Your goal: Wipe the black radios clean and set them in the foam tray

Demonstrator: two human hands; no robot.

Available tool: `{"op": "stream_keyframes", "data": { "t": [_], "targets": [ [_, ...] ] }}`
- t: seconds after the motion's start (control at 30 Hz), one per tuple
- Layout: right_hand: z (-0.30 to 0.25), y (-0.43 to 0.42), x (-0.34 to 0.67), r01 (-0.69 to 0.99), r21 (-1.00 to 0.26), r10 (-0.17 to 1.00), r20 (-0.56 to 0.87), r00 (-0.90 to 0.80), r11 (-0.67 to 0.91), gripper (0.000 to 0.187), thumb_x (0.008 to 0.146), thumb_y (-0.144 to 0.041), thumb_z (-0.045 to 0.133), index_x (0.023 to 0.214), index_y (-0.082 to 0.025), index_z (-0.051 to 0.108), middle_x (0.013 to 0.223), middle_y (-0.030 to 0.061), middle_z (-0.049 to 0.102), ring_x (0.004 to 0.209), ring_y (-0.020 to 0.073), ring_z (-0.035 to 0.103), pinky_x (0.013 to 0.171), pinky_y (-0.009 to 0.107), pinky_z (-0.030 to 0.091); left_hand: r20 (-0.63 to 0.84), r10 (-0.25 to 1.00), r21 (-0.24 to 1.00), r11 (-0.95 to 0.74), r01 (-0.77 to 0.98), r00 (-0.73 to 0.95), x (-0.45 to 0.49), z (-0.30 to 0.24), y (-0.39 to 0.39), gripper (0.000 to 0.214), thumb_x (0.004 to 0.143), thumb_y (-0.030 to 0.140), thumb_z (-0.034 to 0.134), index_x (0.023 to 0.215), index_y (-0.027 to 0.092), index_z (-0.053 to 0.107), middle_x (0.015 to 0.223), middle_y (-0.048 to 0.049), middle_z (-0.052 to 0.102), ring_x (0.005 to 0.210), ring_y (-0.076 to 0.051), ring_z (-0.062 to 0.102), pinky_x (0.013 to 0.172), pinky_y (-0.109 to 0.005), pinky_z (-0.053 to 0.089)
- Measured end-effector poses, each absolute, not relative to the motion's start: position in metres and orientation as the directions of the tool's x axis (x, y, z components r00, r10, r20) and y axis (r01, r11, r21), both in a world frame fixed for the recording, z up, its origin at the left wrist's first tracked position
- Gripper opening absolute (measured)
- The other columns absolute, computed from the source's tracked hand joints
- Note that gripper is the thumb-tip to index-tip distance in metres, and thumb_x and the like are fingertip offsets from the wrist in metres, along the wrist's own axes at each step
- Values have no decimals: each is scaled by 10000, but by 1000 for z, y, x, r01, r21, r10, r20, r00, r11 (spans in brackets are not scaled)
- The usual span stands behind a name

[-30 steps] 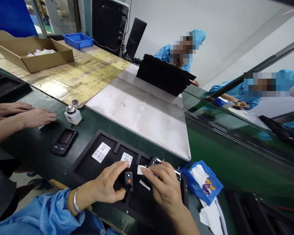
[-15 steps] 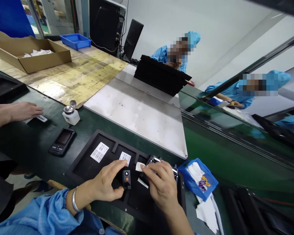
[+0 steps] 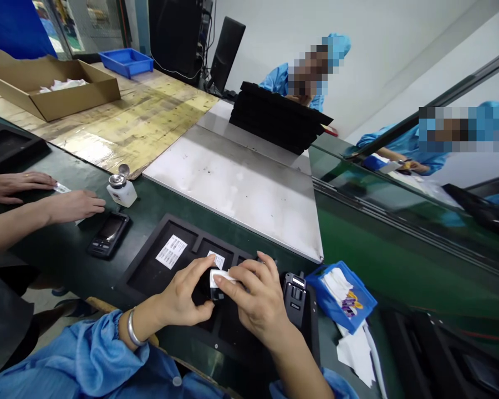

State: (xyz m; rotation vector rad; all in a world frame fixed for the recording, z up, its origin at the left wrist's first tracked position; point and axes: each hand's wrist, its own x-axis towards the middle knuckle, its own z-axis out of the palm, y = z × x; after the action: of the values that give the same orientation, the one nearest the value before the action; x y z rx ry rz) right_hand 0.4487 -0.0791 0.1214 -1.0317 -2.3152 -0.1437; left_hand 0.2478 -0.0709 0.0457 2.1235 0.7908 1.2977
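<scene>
My left hand [image 3: 178,296] grips a small black handheld device [image 3: 218,295] by its sides, with one end turned up towards me. My right hand [image 3: 255,299] pinches a white wipe [image 3: 221,275] and presses it onto that end, covering the orange spot. Both hands are above a black tray [image 3: 160,230] with compartments. White barcode label sheets [image 3: 171,252] lie in its left compartment, and another label [image 3: 217,259] shows behind my left fingers. At the tray's right side rests another black handheld device [image 3: 295,299], partly hidden by my right hand.
A blue bin [image 3: 363,303] with wipes stands right of the tray. Left are another handheld device [image 3: 109,234], a white pump bottle [image 3: 122,191] and a co-worker's hands [image 3: 72,206]. Behind lie a white board [image 3: 241,188], stacked black trays [image 3: 278,119] and a cardboard box [image 3: 79,94].
My right hand has moved left and brought the wipe onto the device's end, uncovering the other device in the tray. The co-worker's arm has reached further right.
</scene>
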Motion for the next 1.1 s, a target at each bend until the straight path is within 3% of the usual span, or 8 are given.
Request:
{"op": "stream_keyframes", "data": {
  "t": [0.17,0.33,0.53,0.67,0.8,0.9,1.0,1.1],
  "targets": [
    [107,-74,466,799,-148,709,573,-411,582,349,901,-41,486,1061,-272,694,914,13,657,902,186,529,1008,500,345,606,687,695,-702,152,401,247,46,-70,930,701,105,592,1541,170,196,1323,-152,543,1215,-295,551,1010,-465,528],
    [94,-96,486,823,-324,756,630,-179,466,321,910,-69,526,1088,-279,692,945,27,635,905,186,553,953,472,405,600,688,703,-697,143,408,246,46,-72,920,723,101,593,1543,186,185,1309,-144,536,1203,-279,549,1017,-441,520],
    [69,-156,516,767,-599,814,551,184,232,250,921,-186,584,1122,-254,716,999,61,637,909,186,600,785,328,472,351,891,719,-453,527,288,272,72,-58,895,801,212,604,1548,191,111,1296,-158,487,1168,-284,561,974,-405,520],
    [48,-203,526,660,-744,809,448,381,101,198,899,-280,632,1046,-213,746,991,67,661,895,175,634,764,276,489,58,961,500,-263,825,272,308,91,-23,903,816,317,590,1546,120,97,1181,-168,519,1009,-306,628,853,-406,540],
    [35,-245,534,628,-777,797,405,448,42,217,878,-324,654,1005,-187,765,957,81,683,871,185,648,761,273,507,-119,948,296,-249,922,294,329,94,1,903,779,329,647,1535,117,201,1147,-183,530,890,-297,664,749,-377,537],
    [28,-271,544,635,-772,768,427,477,35,210,855,-315,681,997,-190,773,941,84,699,847,188,650,750,275,509,-91,948,251,-275,928,306,334,101,-3,876,809,362,661,1531,120,228,1152,-200,530,959,-333,637,783,-414,527],
    [23,-285,553,639,-770,714,451,535,8,225,836,-341,703,982,-188,780,913,87,718,828,199,653,765,295,512,47,933,203,-359,911,357,347,110,-21,845,867,420,623,1540,128,204,1167,-205,530,1097,-368,557,840,-436,508],
    [25,-287,551,623,-782,676,475,563,30,235,832,-350,707,980,-183,781,917,91,727,827,205,657,765,302,516,83,888,231,-458,858,452,379,110,-40,907,862,497,629,1551,127,170,1109,-197,563,1023,-349,585,804,-418,516]
  ]
}}
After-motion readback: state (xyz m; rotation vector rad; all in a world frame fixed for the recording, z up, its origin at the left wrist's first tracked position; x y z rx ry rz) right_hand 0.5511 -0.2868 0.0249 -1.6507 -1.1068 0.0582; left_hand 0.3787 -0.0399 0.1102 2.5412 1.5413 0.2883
